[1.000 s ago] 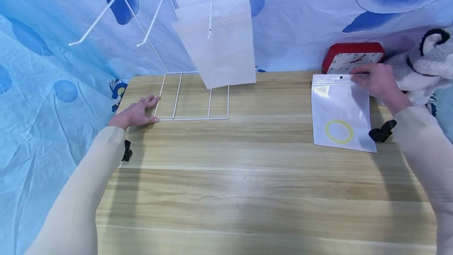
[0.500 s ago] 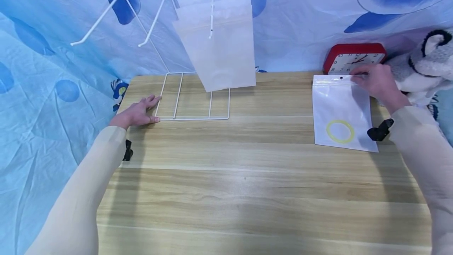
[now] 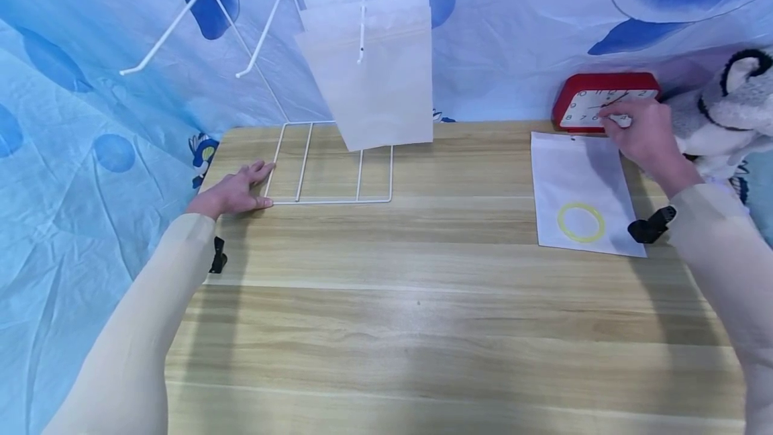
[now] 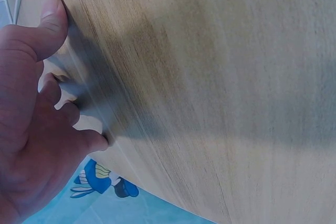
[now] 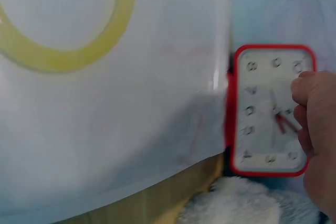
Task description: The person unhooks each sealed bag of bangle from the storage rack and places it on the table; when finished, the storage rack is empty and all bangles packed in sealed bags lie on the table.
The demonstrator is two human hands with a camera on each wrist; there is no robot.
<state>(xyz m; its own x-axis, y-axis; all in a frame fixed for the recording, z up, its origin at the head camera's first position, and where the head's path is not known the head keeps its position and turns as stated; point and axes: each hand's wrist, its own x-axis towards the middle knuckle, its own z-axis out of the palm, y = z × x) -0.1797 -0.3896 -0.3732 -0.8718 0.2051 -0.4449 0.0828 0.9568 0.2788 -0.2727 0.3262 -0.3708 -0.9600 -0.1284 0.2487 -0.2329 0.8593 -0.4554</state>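
My left hand (image 3: pixel 232 193) rests on the table at the left end of a white wire rack (image 3: pixel 329 203). Its fingers are spread, and the thumb touches the rack's front corner wire. Over on the right lies a white zip bag (image 3: pixel 561 180) with a hang hole, and a yellow ring (image 5: pixel 125 3) shows on it; whether the ring is inside cannot be told. Just past the bag's top edge, my right hand (image 3: pixel 649 139) hovers before the clock, fingers loosely curled and apart from the bag. Several similar pale bags (image 3: pixel 386 92) hang from the rack's right hook.
A red square clock (image 3: pixel 574 113) stands behind the zip bag. Beside it sits a grey and white plush animal (image 3: pixel 743 109). Two further hook prongs of the rack jut forward at the upper left. Blue patterned cloth (image 3: pixel 501 52) covers the back and left side.
My right hand has let go of the zip bag's top edge and risen slightly away. The bag's top has settled lower. The left hand stays in place on the rack.
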